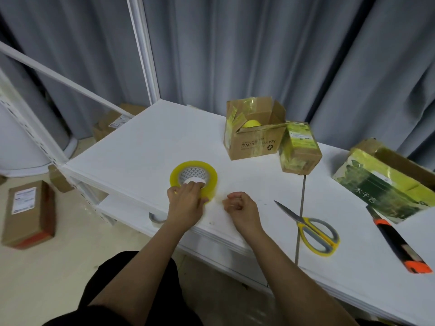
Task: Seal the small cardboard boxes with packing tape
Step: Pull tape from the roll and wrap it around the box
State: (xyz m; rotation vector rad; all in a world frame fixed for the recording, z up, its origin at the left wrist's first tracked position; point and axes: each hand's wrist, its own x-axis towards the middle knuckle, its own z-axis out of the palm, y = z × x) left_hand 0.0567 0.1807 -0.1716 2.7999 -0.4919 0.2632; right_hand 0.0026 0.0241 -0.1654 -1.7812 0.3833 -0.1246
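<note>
Gripping the tape roll (193,178), left hand (186,203); right hand (240,207) curled, its grip's contents unclear.

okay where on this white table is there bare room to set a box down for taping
The widest bare patch of the table lies left and behind the tape roll, out to the white post. A smaller one sits between the roll and the open box. The right side is crowded: scissors, utility knife, taped boxes. Both hands occupy the near edge.
</note>
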